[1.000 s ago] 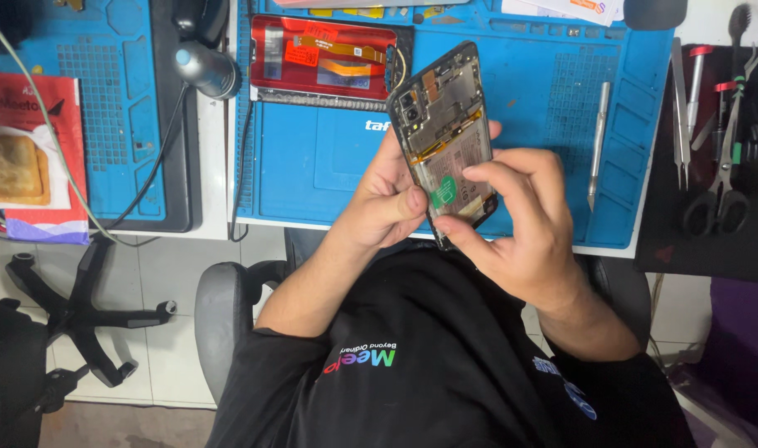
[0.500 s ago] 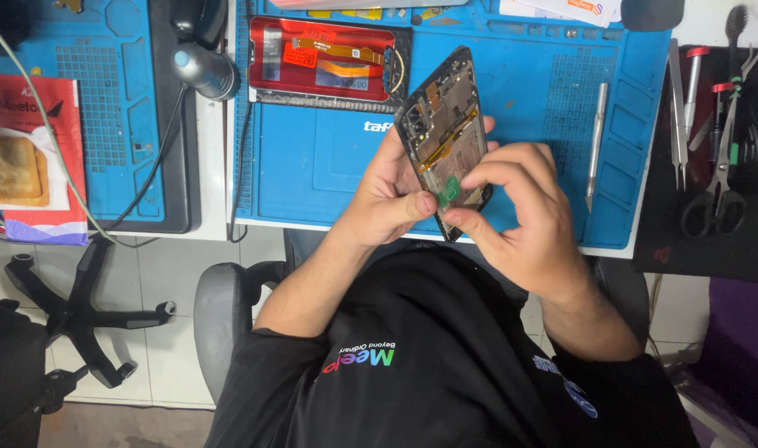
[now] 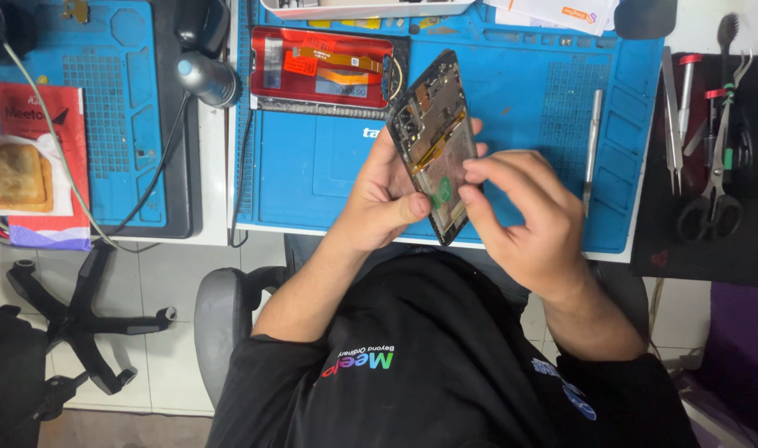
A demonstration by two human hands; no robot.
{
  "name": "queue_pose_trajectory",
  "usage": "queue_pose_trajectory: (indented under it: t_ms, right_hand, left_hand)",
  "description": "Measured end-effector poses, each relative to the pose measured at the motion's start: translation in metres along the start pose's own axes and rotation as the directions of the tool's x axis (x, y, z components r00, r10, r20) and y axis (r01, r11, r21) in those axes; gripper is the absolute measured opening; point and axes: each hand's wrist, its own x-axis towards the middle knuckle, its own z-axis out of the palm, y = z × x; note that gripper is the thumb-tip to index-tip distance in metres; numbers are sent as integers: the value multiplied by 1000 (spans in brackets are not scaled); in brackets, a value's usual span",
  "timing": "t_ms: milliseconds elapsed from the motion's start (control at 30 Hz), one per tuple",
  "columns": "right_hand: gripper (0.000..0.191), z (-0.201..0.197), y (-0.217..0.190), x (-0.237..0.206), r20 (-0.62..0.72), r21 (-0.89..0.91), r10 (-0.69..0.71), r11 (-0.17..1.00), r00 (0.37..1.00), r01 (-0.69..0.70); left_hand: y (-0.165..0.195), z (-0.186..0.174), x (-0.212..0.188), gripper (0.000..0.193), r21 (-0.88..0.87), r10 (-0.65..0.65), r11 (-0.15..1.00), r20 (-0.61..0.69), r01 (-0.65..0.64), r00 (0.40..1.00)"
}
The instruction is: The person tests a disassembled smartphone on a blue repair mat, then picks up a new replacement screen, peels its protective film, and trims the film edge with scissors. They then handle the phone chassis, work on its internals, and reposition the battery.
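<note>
Opened phone chassis held tilted above blue repair mat. Left hand clamped round chassis edge, thumb on lower end. Right hand fingers pinched at exposed board, contents unclear. Step likely: picking small internal part. Next needs fine, steady pinch. Metal spudger lying near.

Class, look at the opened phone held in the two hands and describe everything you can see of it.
The opened black-framed smartphone body shows bare insides: dark circuit parts at the top, a gold-coloured flex strip, a grey metal plate and a small green piece low down. It is tilted, held above the blue work mat. The left hand grips its edge; the right hand's fingertips touch its lower face.
</note>
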Motion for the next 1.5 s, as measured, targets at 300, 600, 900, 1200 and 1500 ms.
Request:
queue_pose_trajectory:
  t_ms: [300,600,900,1200,1500]
  right_hand:
    - [19,-5,0,13,31,-139,-76,987,997,79]
    - [19,-6,-2,21,111,-186,-127,972,986,147]
    - [23,0,12,31,173,-122,-142,979,975,164]
    - [22,-6,8,23,67,-33,-104,994,992,107]
    - [20,-9,6,25,82,-50,-151,987,985,156]
  left_hand:
    - [-1,-3,-2,83,115,19,993,-5,-19,1000]
    - [-1,-2,-4,83,137,1,991,-13,0,1000]
    - [-3,-4,-5,81,185,18,983,-49,-9,999]
    - [5,-4,-1,82,178,60,983,-29,-54,998]
    - [5,-1,-3,79,175,46,984,1,-46,999]
